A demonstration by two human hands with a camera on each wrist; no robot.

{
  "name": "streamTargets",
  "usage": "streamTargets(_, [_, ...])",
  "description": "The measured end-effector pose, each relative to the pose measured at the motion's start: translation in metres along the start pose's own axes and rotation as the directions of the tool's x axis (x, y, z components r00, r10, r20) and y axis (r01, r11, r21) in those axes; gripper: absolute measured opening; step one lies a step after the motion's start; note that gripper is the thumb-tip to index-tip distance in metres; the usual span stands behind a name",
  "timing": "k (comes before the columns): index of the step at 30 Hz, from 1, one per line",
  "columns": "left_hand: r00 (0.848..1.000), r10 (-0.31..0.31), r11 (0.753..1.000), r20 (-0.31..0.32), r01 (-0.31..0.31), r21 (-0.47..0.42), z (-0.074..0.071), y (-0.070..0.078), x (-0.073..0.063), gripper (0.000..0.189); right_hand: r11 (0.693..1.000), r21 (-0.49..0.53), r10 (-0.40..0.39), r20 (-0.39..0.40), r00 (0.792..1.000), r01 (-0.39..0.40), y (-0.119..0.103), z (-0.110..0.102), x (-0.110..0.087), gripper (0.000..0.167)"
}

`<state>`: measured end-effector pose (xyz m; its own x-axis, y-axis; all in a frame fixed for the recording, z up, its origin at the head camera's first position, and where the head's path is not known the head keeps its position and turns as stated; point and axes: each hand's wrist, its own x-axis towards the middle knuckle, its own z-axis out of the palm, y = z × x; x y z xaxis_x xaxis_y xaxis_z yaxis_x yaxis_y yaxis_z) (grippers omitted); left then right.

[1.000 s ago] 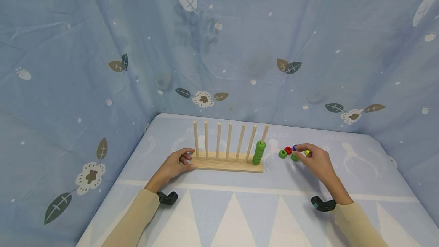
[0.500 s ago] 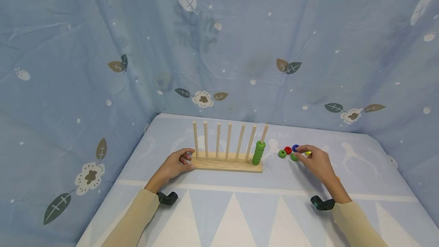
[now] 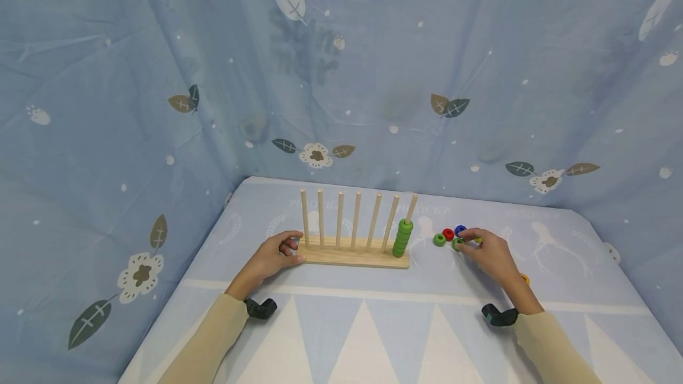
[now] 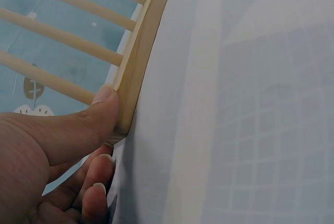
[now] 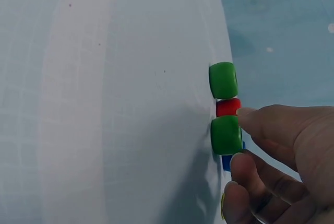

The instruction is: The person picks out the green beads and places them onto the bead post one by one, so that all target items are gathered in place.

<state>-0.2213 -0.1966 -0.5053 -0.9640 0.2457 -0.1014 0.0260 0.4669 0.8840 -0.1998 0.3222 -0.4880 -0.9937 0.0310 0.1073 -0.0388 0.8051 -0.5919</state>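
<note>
A wooden bead rack (image 3: 352,258) stands on the table, several upright pegs rising from its base. Green beads (image 3: 402,239) are stacked on its rightmost peg. My left hand (image 3: 272,256) grips the rack's left end, thumb (image 4: 102,98) on the base's front edge. Farther right, my right hand (image 3: 491,253) is at a small group of loose beads. Its thumb and forefinger lie on either side of a green bead (image 5: 227,135), pinching it at table level. Close by are another green bead (image 3: 439,240), a red bead (image 3: 448,234) and a blue bead (image 3: 460,230).
A yellow bead (image 3: 478,240) is mostly hidden behind my right hand, and an orange-yellow bead (image 3: 525,278) shows beside the right wrist. Patterned blue cloth (image 3: 373,105) walls in the table's back and sides.
My right hand has shifted slightly down and left, its fingers now lower at the green bead. More of the orange-yellow bead shows beside the wrist. My left hand and the rack stay put.
</note>
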Motion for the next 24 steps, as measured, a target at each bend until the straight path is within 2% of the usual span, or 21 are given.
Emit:
streamTargets(13, [1.0,-0.001,1.0,0.005,0.001,-0.001,0.0,0.001,-0.001,0.06,0.997,-0.072,0.027,0.046,0.999,-0.023,0.003,0.009,0.002,0.037])
streamTargets(24, [1.0,0.006,1.0,0.0,-0.006,-0.002,0.0,0.002,-0.002,0.06,0.997,-0.064,0.055,0.055,0.997,-0.051,0.006,0.011,0.003,0.042])
